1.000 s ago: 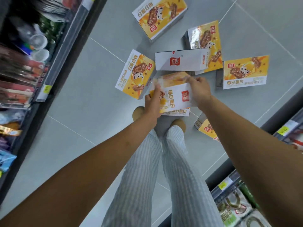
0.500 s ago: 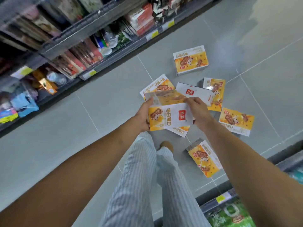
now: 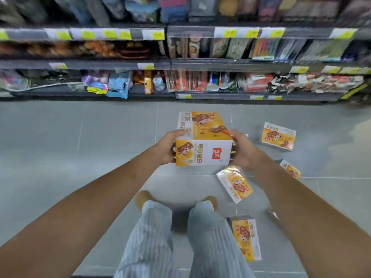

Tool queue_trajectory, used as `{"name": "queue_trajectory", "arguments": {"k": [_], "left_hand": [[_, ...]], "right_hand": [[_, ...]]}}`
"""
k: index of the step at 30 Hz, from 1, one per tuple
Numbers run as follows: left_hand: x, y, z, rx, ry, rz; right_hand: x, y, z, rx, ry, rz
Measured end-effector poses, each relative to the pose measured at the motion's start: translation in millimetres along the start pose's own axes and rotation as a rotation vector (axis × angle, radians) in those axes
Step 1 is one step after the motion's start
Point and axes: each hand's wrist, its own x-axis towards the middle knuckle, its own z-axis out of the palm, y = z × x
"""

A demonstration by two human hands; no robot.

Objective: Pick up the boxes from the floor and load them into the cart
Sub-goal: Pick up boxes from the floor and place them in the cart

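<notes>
So, head view: one box [image 3: 202, 149] is held off the floor [image 3: 80, 157] btwn left hand [image 3: 166, 149] & right hand [image 3: 243, 151], fingers curled round its ends. At least 4 boxes [image 3: 278, 136] are left on the floor nearby; no cart is seen, so most loading is judged undone

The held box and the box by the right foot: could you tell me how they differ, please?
The held box is off the floor, left grip and right grip on its ends; the floor box lies untouched on it. The held box turns a red-logo side panel to the camera; the floor box shows its orange face. Both share the same orange-and-white print.
</notes>
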Motion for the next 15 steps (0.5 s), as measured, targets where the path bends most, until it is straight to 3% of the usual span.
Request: {"name": "queue_trajectory", "arguments": {"k": [6, 11, 15], "left_hand": [[-60.5, 12.2, -117.8, -0.106, -0.035, 0.092], [-110.8, 11.6, -261.7, -0.248, 0.073, 0.138], [-139.2, 9.2, -336.4, -0.331, 0.111, 0.197]], "right_hand": [[-17.2, -25.2, 134.6, -0.301, -0.098, 0.065], [-22.7, -24.8, 297.5, -0.465, -0.184, 0.092], [-26.6, -21.7, 391.2, -0.57, -0.226, 0.11]]}}
